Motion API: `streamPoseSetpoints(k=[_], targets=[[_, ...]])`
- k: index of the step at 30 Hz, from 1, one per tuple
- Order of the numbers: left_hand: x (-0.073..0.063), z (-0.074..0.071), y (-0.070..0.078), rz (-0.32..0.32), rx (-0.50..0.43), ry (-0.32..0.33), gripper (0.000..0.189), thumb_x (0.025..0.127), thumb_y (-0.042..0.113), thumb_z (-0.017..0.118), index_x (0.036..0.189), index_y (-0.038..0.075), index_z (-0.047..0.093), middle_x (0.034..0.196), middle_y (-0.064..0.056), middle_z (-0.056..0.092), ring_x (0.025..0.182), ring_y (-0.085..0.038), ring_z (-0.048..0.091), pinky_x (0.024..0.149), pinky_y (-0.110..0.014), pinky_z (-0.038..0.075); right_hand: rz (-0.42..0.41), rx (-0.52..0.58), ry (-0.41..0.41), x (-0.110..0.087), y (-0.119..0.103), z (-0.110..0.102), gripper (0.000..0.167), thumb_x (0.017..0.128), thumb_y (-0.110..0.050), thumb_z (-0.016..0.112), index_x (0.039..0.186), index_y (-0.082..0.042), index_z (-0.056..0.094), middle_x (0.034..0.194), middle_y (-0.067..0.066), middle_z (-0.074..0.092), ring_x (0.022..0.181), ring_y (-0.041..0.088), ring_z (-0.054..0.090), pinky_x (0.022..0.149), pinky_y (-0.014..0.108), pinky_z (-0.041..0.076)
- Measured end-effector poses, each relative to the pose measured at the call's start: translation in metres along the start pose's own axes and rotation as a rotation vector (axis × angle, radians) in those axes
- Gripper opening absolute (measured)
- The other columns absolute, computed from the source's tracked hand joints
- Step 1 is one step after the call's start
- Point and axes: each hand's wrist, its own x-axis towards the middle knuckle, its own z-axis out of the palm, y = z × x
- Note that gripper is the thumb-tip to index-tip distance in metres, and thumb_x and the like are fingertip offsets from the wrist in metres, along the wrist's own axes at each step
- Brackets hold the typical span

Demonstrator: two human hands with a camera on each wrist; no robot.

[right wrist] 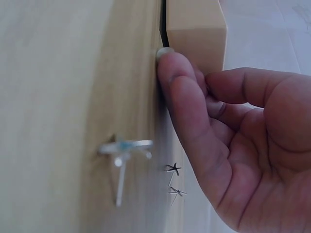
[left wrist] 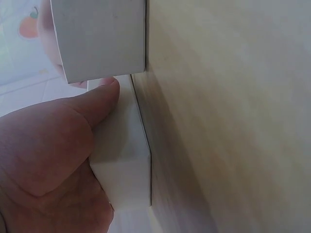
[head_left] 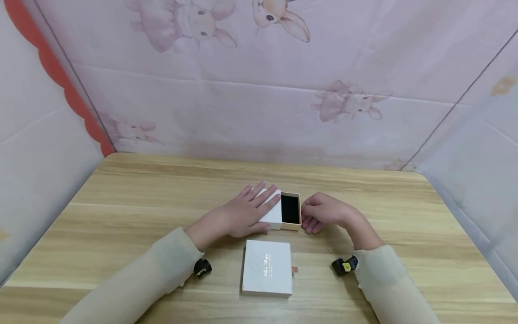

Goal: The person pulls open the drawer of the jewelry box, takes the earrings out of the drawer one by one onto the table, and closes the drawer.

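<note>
My left hand (head_left: 247, 215) lies flat, fingers spread, on the white sleeve (head_left: 275, 219) of a small drawer-style gift box. Its thumb (left wrist: 104, 94) rests along the sleeve's side in the left wrist view. The black-lined drawer (head_left: 291, 210) sticks out on the right, partly pulled open. At its tan end wall (right wrist: 197, 46) my right hand (head_left: 323, 212) pinches with thumb and curled index finger; the pinched spot is hidden behind the fingers. Below that hand in the right wrist view stands a blurred stud earring (right wrist: 124, 150), with two dark star-shaped studs (right wrist: 174, 169) beyond.
Nearer the person lies a second, flatter white box (head_left: 267, 268) with gold lettering and a brown pull tab (head_left: 295, 269) on its right side. All this is on a wooden table (head_left: 162, 189). A printed cloth wall (head_left: 243, 117) rises behind its far edge.
</note>
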Motion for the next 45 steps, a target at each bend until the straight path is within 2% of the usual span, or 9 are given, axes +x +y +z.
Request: streamPoseSetpoints(k=[9,26,45], targets=[[-0.0036,-0.0047,0.0017,-0.002,0.015,0.000,0.077,0.104,0.052,0.039,0.162,0.014,0.003,0.168,-0.011,-0.006,0.154,-0.037,-0.006,0.123,-0.055,0.003,-0.011,-0.018,0.017,0.0039,-0.0026,0.0040,0.034,0.103,-0.008,0.039,0.087,0.006,0.065,0.077,0.014,0.067,0.065,0.020,0.068,0.061,0.033,0.061],[-0.0028,-0.0045,0.0020,0.004,0.025,-0.002,0.076,0.105,0.051,0.038,0.162,0.014,0.003,0.168,-0.011,-0.007,0.154,-0.037,-0.005,0.123,-0.055,0.003,-0.006,-0.019,0.027,0.0052,-0.0042,0.0068,0.034,0.104,-0.009,0.039,0.087,0.005,0.065,0.076,0.013,0.067,0.064,0.020,0.068,0.061,0.034,0.061],[-0.0020,-0.0061,0.0027,0.003,0.025,0.004,0.077,0.104,0.051,0.040,0.162,0.013,0.004,0.168,-0.012,-0.005,0.154,-0.037,-0.005,0.123,-0.055,0.004,-0.010,-0.020,0.007,0.0075,-0.0052,0.0047,0.035,0.105,-0.009,0.038,0.088,0.004,0.066,0.078,0.014,0.067,0.065,0.021,0.068,0.062,0.035,0.061]])
